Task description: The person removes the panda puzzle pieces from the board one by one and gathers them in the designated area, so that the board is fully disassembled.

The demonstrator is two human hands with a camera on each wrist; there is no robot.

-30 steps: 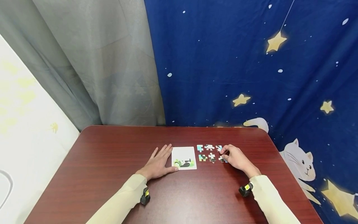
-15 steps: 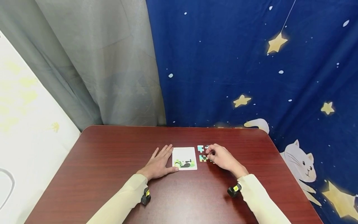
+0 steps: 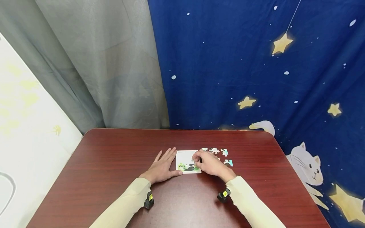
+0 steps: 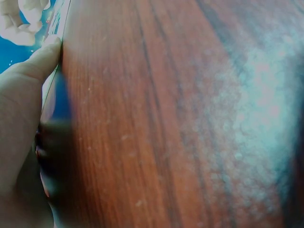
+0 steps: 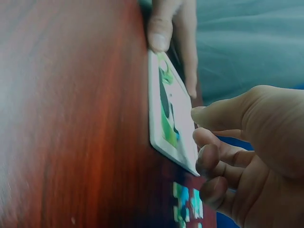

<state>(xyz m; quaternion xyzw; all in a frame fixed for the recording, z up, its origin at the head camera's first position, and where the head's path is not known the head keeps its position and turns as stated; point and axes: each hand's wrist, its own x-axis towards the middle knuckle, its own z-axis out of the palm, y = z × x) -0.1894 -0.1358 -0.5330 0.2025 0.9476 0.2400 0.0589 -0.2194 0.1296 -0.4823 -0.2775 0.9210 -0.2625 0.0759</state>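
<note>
A square white puzzle board point(image 3: 185, 155) lies on the table, its near strip filled with a green, black and white picture. My left hand point(image 3: 162, 167) lies flat with spread fingers along the board's left side, its thumb at the near left corner. Above the board's right part is my right hand point(image 3: 209, 163). In the right wrist view, the right hand's thumb and loosely bent fingers point(image 5: 209, 154) stand apart with nothing visible between them. Several loose puzzle pieces point(image 3: 224, 152) lie right of the board, some partly hidden by the right hand.
The dark red wooden table point(image 3: 114, 152) reaches back to a grey curtain point(image 3: 131, 63) and a blue star-patterned curtain point(image 3: 216, 63). Black devices are strapped to both wrists. The left wrist view shows mostly tabletop.
My right hand has moved left from the far right loose pieces, across the others, to above the board. The right-hand pieces are uncovered again. My left hand has stayed in place.
</note>
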